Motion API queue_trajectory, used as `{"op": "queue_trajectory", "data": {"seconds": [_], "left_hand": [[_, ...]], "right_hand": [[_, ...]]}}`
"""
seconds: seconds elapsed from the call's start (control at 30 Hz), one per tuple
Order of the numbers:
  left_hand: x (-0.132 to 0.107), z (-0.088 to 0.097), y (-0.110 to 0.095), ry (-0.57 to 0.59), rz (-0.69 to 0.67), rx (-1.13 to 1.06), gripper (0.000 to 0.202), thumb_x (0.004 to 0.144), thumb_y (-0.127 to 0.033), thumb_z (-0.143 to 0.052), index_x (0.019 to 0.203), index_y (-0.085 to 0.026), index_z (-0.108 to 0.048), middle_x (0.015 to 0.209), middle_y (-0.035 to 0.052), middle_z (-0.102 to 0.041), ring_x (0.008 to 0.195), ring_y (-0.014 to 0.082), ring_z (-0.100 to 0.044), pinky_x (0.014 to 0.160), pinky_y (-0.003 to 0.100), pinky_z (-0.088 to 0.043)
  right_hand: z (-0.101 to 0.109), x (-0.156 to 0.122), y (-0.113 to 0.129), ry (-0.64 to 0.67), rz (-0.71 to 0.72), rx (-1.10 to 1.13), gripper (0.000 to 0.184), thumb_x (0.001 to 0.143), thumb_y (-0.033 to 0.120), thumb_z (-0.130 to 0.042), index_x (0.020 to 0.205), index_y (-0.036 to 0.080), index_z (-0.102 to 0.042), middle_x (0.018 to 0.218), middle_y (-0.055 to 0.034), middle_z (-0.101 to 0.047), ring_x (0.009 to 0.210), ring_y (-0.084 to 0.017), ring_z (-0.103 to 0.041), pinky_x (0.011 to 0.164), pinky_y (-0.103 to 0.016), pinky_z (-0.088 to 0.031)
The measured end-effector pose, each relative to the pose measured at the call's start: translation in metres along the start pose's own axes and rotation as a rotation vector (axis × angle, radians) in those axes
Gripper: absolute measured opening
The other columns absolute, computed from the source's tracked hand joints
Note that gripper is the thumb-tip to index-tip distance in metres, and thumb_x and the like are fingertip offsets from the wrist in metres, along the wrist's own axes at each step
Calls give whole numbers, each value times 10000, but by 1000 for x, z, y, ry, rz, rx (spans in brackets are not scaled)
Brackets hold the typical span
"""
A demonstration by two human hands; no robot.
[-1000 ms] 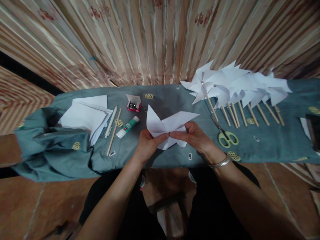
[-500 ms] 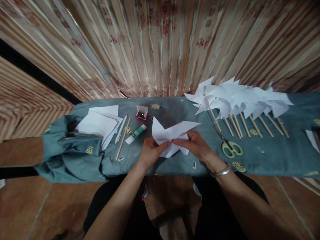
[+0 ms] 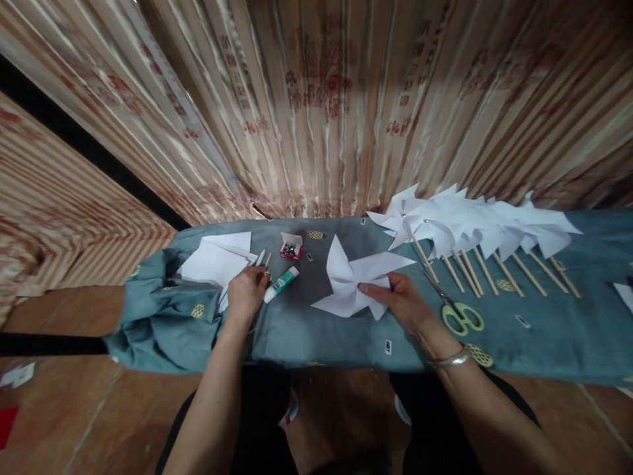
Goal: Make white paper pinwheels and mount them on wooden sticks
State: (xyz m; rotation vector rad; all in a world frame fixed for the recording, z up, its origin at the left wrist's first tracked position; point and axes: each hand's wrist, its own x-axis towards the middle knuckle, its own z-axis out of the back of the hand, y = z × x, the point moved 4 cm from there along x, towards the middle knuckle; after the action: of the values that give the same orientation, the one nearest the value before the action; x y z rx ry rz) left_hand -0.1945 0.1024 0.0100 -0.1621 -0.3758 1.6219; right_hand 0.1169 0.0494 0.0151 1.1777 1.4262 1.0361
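Note:
My right hand (image 3: 403, 300) pinches a white paper pinwheel head (image 3: 349, 277), its thumb pressed at the folded centre and the blades spread out. Over to the left, my left hand (image 3: 246, 293) has its fingers closed round a thin wooden stick (image 3: 268, 260), whose upper end shows past the fingertips; the rest is mostly hidden. A white pen (image 3: 260, 256) lies beside that stick, partly under the hand. Just right of my left fingers is a green and white glue stick (image 3: 281, 284). A small red box (image 3: 291, 247) of metal fasteners stands open behind it.
White paper sheets (image 3: 215, 260) lie at the left of the cloth-covered table (image 3: 306, 336). Several finished pinwheels (image 3: 475, 221) on sticks overlap at the back right. Green-handled scissors (image 3: 462, 316) rest right of my right hand. A patterned curtain (image 3: 321, 132) hangs behind.
My left hand has let go of the paper pinwheel head and moved left onto the wooden stick. My right hand keeps hold of the paper. The view has shifted slightly.

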Motion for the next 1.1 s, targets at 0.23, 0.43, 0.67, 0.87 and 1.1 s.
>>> {"op": "queue_trajectory", "data": {"seconds": [0.23, 0.43, 0.67, 0.87, 1.1], "left_hand": [[3, -6, 0, 16, -9, 96, 285, 851, -258, -513, 1028, -180, -722, 1036, 117, -729, 898, 261, -678, 768, 330, -478], [-9, 24, -17, -189, -84, -166, 275, 832, -272, -523, 956, -145, -733, 949, 117, -729, 981, 269, -633, 897, 360, -475], [-56, 43, -71, -155, -72, -839, 173, 757, -319, -681, 860, -195, -743, 847, 36, -702, 796, 176, -632, 746, 274, -498], [-68, -3, -95, 326, 304, -1390, 302, 541, -330, -849, 780, -173, -751, 652, 1, -685, 583, 124, -590, 574, 236, -465], [-96, -34, -119, 653, 461, -1443, 348, 491, -374, -886, 740, -167, -755, 636, 19, -704, 522, 118, -591, 516, 223, -450]], "right_hand": [[0, -1, 4, 0, 12, 1, 301, 582, 394, -862, 764, 176, -762, 788, -40, -783, 657, -186, -692, 652, -324, -566], [-2, -2, 3, 0, 39, -10, 288, 594, 392, -856, 769, 181, -766, 788, -34, -780, 661, -180, -684, 655, -317, -558], [-10, -21, 21, 80, 121, -137, 246, 675, 379, -805, 836, 195, -782, 800, -37, -780, 675, -198, -690, 640, -314, -558], [-25, -47, 43, 258, 226, -408, 106, 801, 281, -703, 844, 199, -757, 804, -14, -756, 710, -169, -685, 638, -259, -533], [-18, -60, 48, 268, 591, -743, 122, 932, 227, -559, 910, 195, -675, 877, -37, -735, 852, -173, -681, 779, -306, -512]]}}
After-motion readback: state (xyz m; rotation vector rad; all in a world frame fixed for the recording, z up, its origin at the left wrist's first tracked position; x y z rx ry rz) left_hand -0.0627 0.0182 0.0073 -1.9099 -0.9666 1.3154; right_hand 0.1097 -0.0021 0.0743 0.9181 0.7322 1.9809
